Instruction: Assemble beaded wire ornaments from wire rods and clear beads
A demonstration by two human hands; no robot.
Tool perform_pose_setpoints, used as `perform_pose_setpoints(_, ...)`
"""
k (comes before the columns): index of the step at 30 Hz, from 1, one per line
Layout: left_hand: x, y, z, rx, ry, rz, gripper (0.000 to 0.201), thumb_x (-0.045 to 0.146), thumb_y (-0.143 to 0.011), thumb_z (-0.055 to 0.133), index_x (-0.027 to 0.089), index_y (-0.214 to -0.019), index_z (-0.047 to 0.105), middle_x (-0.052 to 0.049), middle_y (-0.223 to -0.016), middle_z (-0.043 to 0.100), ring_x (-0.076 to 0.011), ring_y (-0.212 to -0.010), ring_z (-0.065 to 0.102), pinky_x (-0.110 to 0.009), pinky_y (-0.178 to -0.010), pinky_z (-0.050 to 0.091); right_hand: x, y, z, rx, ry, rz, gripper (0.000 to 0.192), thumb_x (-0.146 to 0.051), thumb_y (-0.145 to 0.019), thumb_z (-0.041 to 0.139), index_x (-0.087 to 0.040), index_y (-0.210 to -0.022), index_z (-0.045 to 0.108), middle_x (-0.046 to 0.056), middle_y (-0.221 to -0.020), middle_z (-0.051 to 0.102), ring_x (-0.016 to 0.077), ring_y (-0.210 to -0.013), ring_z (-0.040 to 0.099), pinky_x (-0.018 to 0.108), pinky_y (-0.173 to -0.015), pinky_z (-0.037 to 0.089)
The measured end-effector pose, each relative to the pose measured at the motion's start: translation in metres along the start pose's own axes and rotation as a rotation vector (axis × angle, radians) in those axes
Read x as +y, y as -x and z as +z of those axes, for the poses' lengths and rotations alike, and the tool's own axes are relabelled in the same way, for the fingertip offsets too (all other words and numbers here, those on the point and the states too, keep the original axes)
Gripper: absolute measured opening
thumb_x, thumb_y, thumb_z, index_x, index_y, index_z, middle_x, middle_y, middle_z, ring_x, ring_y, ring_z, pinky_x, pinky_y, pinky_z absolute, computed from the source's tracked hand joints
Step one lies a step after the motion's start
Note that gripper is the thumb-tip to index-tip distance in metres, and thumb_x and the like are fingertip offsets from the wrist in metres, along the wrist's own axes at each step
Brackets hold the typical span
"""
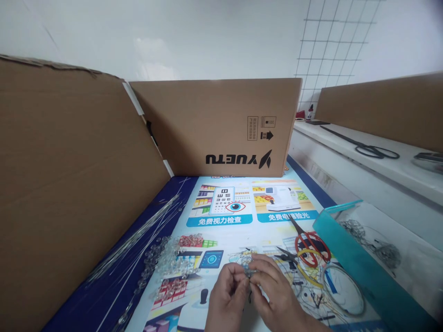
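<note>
We are pinching a small wire-and-bead piece [248,268] between both hands, low over the tabletop [242,230]. Our left hand [226,295] is gripping its left side with fingertips closed on it; our right hand [277,295] is clenching the right side the same way. We judge that we are threading or twisting a bead onto the wire; a further move would call for a steady pinch and a fresh bead or wire within reach.

Clear beads [166,258] are lying in a loose heap just left of the hands, and straight wires [138,240] are lying beyond them along the cardboard wall [69,184]. Red scissors [308,242] and pliers [290,256] are resting just right of the hands, beside a wire ring [342,288]. A teal-edged clear tray [349,258] at right is holding finished bead-and-wire pieces [384,251].
</note>
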State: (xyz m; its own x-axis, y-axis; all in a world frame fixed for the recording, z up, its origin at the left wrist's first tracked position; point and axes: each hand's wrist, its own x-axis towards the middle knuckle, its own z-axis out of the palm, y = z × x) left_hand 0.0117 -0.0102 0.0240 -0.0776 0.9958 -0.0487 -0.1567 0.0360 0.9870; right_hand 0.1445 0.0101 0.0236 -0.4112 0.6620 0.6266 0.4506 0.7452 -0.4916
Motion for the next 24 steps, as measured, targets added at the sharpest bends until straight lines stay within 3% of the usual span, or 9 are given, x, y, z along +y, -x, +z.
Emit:
perform_pose_setpoints(7,-0.001,0.001,0.001,-0.038,-0.205,0.043,0.010,0.028,-0.081,0.050,0.019,-0.084,0.049,0.002,-0.068,0.054,-0.0122,-0.060,0.050,-0.023,-0.055,0.040,0.003,0.005,0.003,0.061,-0.061,0.190,0.021,0.000,-0.069,0.047,-0.020,-0.076,0.050,0.007,-0.099,0.054,0.0225,-0.109,0.048,0.038,-0.091,0.044)
perform_pose_setpoints(9,-0.003,0.001,0.000,-0.041,-0.360,0.105,0.004,0.022,-0.079,0.049,0.020,-0.083,0.050,0.002,-0.069,0.054,-0.0135,-0.060,0.050,-0.025,-0.057,0.041,0.002,0.004,0.002,0.055,-0.091,0.254,0.021,-0.001,-0.068,0.047,-0.020,-0.074,0.051,0.007,-0.099,0.055,0.0219,-0.108,0.049,0.036,-0.089,0.045)
perform_pose_setpoints(13,-0.012,0.003,-0.004,-0.014,-0.697,0.290,0.018,0.013,-0.072,0.053,0.022,-0.087,0.055,-0.001,-0.072,0.056,-0.0188,-0.067,0.051,-0.032,-0.064,0.041,-0.001,0.000,-0.001,0.051,-0.142,0.324,0.019,-0.002,-0.066,0.047,-0.020,-0.070,0.052,0.007,-0.098,0.056,0.0218,-0.107,0.050,0.035,-0.088,0.045)
perform_pose_setpoints(17,-0.017,0.002,-0.007,0.005,-0.849,0.391,0.021,0.012,-0.075,0.052,0.024,-0.092,0.056,-0.002,-0.076,0.063,-0.0216,-0.069,0.052,-0.034,-0.065,0.040,-0.004,-0.001,0.000,0.035,-0.145,0.407,0.019,-0.002,-0.066,0.048,-0.020,-0.067,0.053,0.006,-0.098,0.057,0.0216,-0.105,0.051,0.035,-0.089,0.045)
perform_pose_setpoints(20,-0.015,-0.001,-0.007,-0.038,-0.878,0.422,0.018,0.013,-0.078,0.048,0.024,-0.091,0.054,-0.002,-0.073,0.064,-0.0219,-0.069,0.053,-0.033,-0.063,0.039,-0.004,-0.001,0.000,0.031,-0.121,0.375,0.020,-0.001,-0.065,0.048,-0.020,-0.067,0.052,0.006,-0.098,0.056,0.0221,-0.107,0.050,0.036,-0.090,0.044)
perform_pose_setpoints(24,-0.010,-0.003,-0.006,-0.093,-0.876,0.392,0.014,0.013,-0.078,0.047,0.022,-0.088,0.052,-0.004,-0.077,0.064,-0.0235,-0.075,0.053,-0.033,-0.062,0.039,-0.005,-0.001,-0.003,0.037,-0.048,0.207,0.023,0.002,-0.064,0.047,-0.019,-0.072,0.051,0.006,-0.099,0.054,0.0246,-0.114,0.043,0.041,-0.093,0.041)
